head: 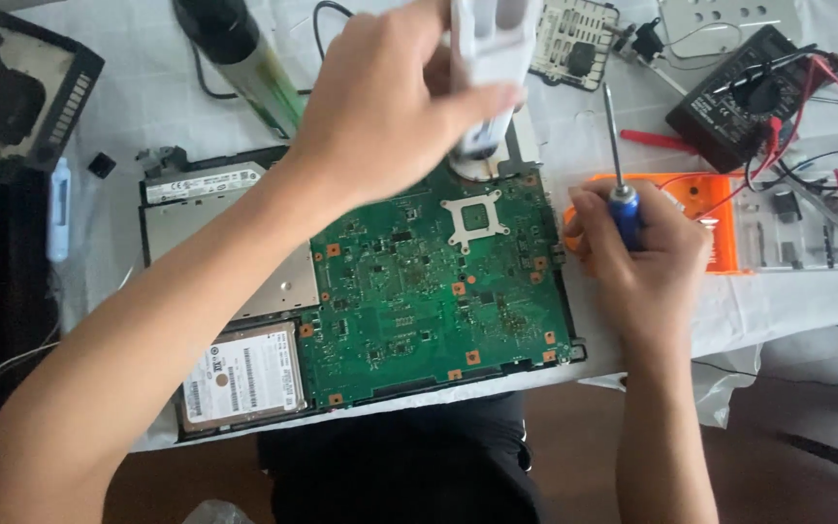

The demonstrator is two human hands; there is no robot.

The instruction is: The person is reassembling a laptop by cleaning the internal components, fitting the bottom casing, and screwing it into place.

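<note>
The left arm runs bare from the lower left corner of the view up across the worktop toward its far edge, and the left hand [395,102] is raised there, blurred, its fingers curled shut in a grasp. The right forearm rises from the near edge at the right. The right hand [637,247] is fisted, thumb side up.
</note>
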